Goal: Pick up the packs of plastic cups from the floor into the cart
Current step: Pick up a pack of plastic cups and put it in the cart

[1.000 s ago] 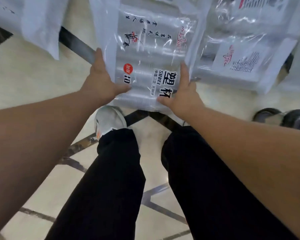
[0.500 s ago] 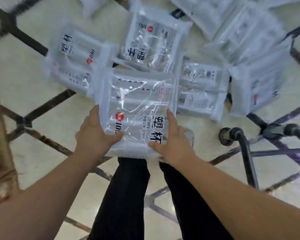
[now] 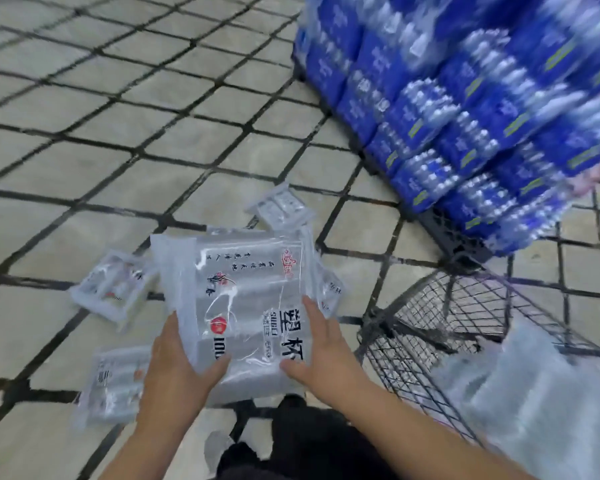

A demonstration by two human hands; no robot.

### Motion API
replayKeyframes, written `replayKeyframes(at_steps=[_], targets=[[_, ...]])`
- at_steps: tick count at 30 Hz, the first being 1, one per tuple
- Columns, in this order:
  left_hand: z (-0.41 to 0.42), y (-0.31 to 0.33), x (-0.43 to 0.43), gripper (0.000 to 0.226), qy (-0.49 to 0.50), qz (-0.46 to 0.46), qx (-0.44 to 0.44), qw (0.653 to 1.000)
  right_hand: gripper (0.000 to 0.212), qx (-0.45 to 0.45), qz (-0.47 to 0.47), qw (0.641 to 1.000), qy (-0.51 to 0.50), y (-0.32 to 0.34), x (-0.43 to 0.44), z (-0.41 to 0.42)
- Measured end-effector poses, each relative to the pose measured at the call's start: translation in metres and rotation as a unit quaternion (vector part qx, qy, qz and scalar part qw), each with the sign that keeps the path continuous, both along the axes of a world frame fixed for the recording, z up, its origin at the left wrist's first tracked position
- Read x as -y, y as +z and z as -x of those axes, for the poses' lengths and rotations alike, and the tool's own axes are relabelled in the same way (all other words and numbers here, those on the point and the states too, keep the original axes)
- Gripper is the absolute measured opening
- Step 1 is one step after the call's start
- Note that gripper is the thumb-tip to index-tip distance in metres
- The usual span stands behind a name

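Note:
I hold a clear pack of plastic cups (image 3: 243,299) with black and red print, lifted off the floor in front of me. My left hand (image 3: 177,365) grips its lower left edge and my right hand (image 3: 323,348) grips its lower right edge. Other cup packs lie on the tiled floor: one to the left (image 3: 113,292), one at lower left (image 3: 113,382), one beyond the held pack (image 3: 281,207). The black wire cart (image 3: 440,327) stands to the right, with a blurred pack (image 3: 541,403) inside it.
A tall stack of blue-wrapped water bottle packs (image 3: 465,109) stands on a dark pallet at upper right, just behind the cart. The floor is beige tile with dark grid lines. My dark trousers and a shoe (image 3: 222,448) show at the bottom.
The pack has risen off the pile with both hands still on it. My view has swung up and to the right, bringing the cart basket and the bottle stack into sight.

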State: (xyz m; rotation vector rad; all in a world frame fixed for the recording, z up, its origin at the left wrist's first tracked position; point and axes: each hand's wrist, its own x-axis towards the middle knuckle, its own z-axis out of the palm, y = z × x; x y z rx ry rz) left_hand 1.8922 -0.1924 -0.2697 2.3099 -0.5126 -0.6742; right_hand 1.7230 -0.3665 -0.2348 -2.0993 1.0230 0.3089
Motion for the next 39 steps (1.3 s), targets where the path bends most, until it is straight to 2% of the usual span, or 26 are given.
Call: replayKeyframes(at_steps=[5,10,17,22,26,30,34,39], targets=[[0.023,0.033,0.085,0.103,-0.162,0.041,0.029,0.985,0.111,0.026,0.030,0.988,-0.150,0.034,0.022,0.068],[0.078,0.054,0.161,0.113,-0.279,0.036,0.010,0.960,0.114,0.038,0.016,0.957,-0.288,0.044,0.042,0.138],[0.169,0.053,0.272,0.095,-0.404,0.038,-0.003,0.914,0.114,0.035,-0.017,0.918,-0.395,0.037,0.093,0.238],[0.232,0.030,0.334,0.094,-0.438,0.001,-0.014,0.899,0.110,0.017,-0.034,0.896,-0.442,0.007,0.135,0.289],[0.265,0.006,0.365,0.103,-0.446,-0.086,-0.003,0.891,0.097,-0.023,-0.060,0.875,-0.480,-0.028,0.155,0.308],[0.269,-0.010,0.387,0.099,-0.472,-0.135,0.018,0.871,0.092,-0.031,-0.086,0.866,-0.492,-0.048,0.168,0.310],[0.262,-0.025,0.403,0.106,-0.490,-0.180,0.033,0.852,0.087,-0.015,-0.134,0.864,-0.485,-0.053,0.182,0.305],[0.275,-0.043,0.409,0.116,-0.497,-0.221,0.022,0.839,0.091,-0.022,-0.159,0.835,-0.526,-0.072,0.199,0.307]])
